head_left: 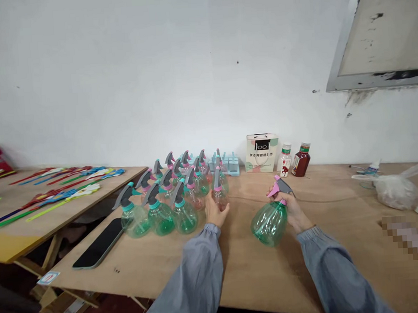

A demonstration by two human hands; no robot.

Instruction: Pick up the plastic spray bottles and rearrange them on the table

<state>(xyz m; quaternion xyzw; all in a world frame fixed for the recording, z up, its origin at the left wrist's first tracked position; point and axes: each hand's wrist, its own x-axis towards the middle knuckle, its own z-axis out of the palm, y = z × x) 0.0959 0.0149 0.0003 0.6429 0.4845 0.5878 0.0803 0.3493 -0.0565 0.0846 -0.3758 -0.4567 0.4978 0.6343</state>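
My right hand (294,211) grips a green spray bottle (270,224) by its neck, below a grey and pink trigger head. That bottle is tilted and held just over the wooden table. On the left, my left hand (216,212) has its thumb and fingers around a clear pinkish spray bottle (220,199) with a grey head and pink collar, at the right end of a group. Several more spray bottles stand close together beside it, among them a green one with a turquoise collar (185,218). The grip of my left fingers is partly hidden.
A black phone (99,244) lies at the table's left edge. Behind the bottles are light-blue moulds (232,165), a paper bag (260,160) and two drink bottles, one dark red (301,161). A plastic bag (397,191) lies right. Colourful sticks (55,192) cover the neighbouring table.
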